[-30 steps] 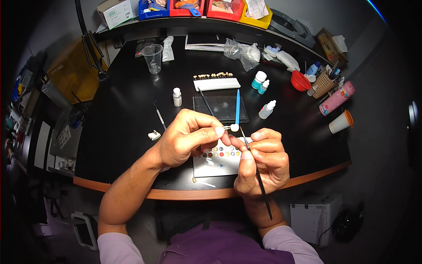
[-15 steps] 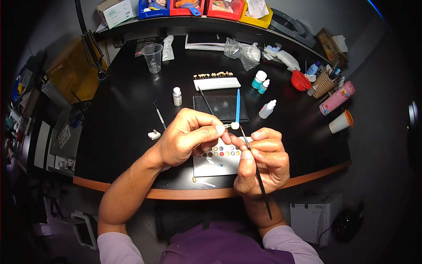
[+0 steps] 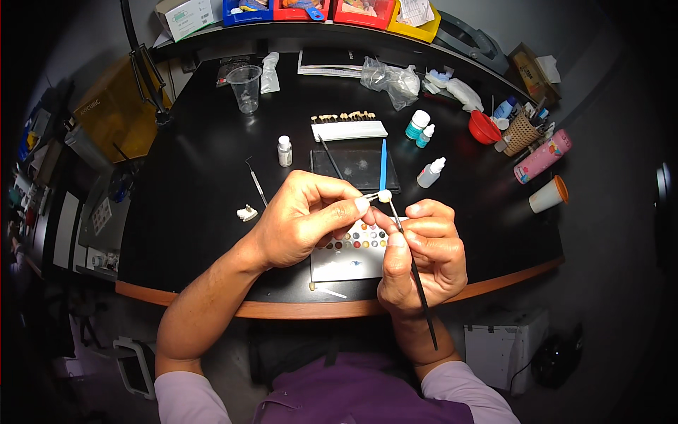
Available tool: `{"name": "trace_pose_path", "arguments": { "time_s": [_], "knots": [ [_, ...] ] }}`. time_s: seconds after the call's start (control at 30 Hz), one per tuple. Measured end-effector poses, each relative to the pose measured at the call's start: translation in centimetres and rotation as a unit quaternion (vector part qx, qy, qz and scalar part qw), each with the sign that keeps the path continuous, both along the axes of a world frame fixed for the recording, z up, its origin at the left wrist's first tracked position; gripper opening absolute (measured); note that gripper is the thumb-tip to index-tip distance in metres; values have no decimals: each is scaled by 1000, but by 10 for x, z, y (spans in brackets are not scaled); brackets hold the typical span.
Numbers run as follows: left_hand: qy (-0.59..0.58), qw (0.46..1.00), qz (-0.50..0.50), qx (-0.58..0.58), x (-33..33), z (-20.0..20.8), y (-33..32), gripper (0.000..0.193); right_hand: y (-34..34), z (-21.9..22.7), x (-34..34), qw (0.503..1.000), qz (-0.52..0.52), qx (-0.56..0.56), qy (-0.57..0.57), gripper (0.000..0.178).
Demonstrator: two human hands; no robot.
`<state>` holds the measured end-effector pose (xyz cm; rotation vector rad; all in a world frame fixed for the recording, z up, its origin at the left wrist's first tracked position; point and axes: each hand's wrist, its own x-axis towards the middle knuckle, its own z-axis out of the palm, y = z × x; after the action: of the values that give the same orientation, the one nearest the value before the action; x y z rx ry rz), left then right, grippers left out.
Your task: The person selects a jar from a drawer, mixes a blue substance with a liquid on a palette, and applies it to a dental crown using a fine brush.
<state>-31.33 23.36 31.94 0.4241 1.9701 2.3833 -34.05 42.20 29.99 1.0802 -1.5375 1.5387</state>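
Note:
My left hand (image 3: 304,219) is closed on thin metal tweezers (image 3: 371,198), mostly hidden by the fingers. A small white dental crown (image 3: 384,196) sits at their tip. My right hand (image 3: 427,254) pinches a fine brush (image 3: 421,291) with a dark handle. The brush's tip meets or nearly meets the crown's lower right side; I cannot tell which. Fingers of both hands come close together below the crown. Under them lies a white palette (image 3: 339,267) with rows of coloured dots.
Behind the hands lie a dark slab (image 3: 364,169), a blue stick (image 3: 383,162) and a white shade guide (image 3: 349,131). Small bottles (image 3: 431,172) stand to the right, another bottle (image 3: 284,151) to the left. A dental probe (image 3: 256,184) and tooth model (image 3: 246,213) lie left.
The crown has moved slightly right and up and turned a little, and more of the tweezers shows. The brush tip has shifted up with it. Both grips stay the same.

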Motion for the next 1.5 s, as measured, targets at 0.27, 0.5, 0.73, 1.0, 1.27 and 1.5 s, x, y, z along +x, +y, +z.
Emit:
{"name": "trace_pose_path", "arguments": {
  "time_s": [0.27, 0.5, 0.73, 1.0, 1.27, 1.5],
  "knots": [
    [-5, 1000, 0, -8, 0, 4, 0, 26, 1, -2, 0, 1000, 1, 2, -10, 22],
    [-27, 1000, -14, 3, -2, 5, 0, 27, 0, -3, 2, 999, 31, -20, -33, 22],
    [-101, 992, -66, 46, 0, 3, -6, 32, 3, -8, 0, 989, 111, -57, -77, 17],
    [12, 962, 45, -270, 2, 7, -18, 28, 45, -17, -13, 988, 43, -82, -121, 13],
    [91, 915, 46, -391, 16, 23, -34, 26, 99, -45, -8, 977, -66, -23, -202, 14],
    [82, 874, 96, -469, 64, 14, -45, 25, 117, -63, 2, 967, -62, 36, -244, 13]
  ]
}}
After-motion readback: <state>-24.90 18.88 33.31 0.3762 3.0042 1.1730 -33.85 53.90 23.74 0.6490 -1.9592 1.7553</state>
